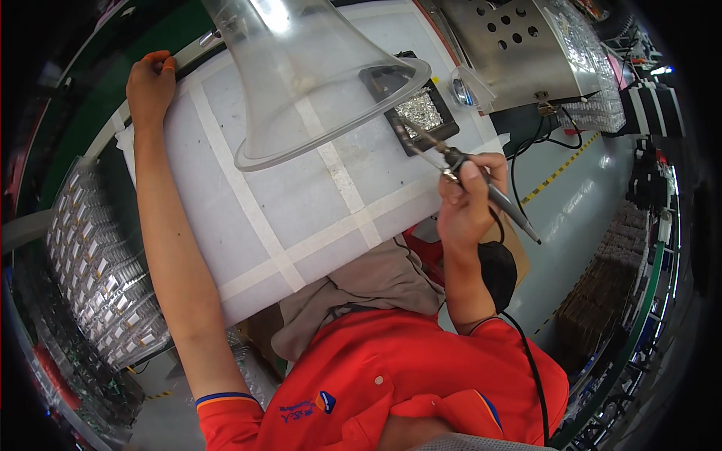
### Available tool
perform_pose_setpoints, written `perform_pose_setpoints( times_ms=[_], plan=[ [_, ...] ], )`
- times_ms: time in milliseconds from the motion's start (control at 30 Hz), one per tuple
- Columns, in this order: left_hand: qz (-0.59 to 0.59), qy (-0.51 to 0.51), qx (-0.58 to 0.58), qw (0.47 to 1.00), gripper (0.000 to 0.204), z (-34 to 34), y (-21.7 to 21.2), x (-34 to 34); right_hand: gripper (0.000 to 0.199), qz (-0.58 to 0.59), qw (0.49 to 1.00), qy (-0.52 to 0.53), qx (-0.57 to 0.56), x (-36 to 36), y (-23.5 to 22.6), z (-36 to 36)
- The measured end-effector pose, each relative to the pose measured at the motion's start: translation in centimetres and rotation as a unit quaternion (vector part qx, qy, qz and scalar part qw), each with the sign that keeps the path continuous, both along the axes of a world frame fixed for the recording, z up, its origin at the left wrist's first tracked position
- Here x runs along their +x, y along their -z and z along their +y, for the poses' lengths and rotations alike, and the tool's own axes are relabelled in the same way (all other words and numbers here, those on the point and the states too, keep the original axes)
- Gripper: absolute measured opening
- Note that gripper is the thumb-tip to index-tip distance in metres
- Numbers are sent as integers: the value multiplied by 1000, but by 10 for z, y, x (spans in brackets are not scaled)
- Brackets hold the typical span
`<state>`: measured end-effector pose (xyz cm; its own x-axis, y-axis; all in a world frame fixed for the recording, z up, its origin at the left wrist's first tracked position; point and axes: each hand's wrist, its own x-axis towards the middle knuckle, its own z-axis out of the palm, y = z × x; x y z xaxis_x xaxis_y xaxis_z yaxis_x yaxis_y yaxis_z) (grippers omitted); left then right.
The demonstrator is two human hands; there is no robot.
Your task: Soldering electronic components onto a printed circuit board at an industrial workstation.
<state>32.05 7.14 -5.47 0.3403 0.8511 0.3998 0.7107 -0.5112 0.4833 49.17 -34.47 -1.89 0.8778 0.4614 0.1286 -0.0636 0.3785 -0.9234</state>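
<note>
My right hand (475, 192) grips a soldering iron (502, 197), its handle slanting down to the right. The iron's thin metal tip end and a feed tube point up-left, over the near edge of a black tray (445, 129) of silvery metal bits (421, 111). Far to the left, my left arm is stretched out. My left hand (153, 86), with orange covers on its fingertips, has its fingers curled at the rail beside the green belt (90, 68). Whatever those fingers hold, if anything, is hidden.
A clear fume hood (301, 90) hangs over the white, tape-striped work mat (233, 188). A metal box with holes (519, 56) stands at the far right. Stacked clear plastic trays (105, 263) are at the left. A black cable (526, 338) runs past my right arm.
</note>
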Motion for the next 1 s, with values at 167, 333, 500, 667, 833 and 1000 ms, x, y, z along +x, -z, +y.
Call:
perform_pose_setpoints(
  times_ms=[167,333,500,667,833,1000],
  plan=[
    [-13,3,0,1000,23,-2,1,0,14,-124,990,-42,-53,-11,2,23],
    [-27,5,-24,999,21,-5,-3,3,16,-150,980,-97,-85,-17,1,35],
    [-30,2,-28,999,22,-6,-4,0,17,-142,980,-122,-67,-16,2,36],
    [-17,-22,74,997,31,11,6,-3,20,-134,971,-158,-116,-13,0,32],
    [65,-87,97,989,64,110,18,-44,21,-177,958,-204,-101,-7,-1,33],
    [248,-281,54,925,92,225,20,-72,23,-219,962,-159,-35,-1,7,38]
  ],
)
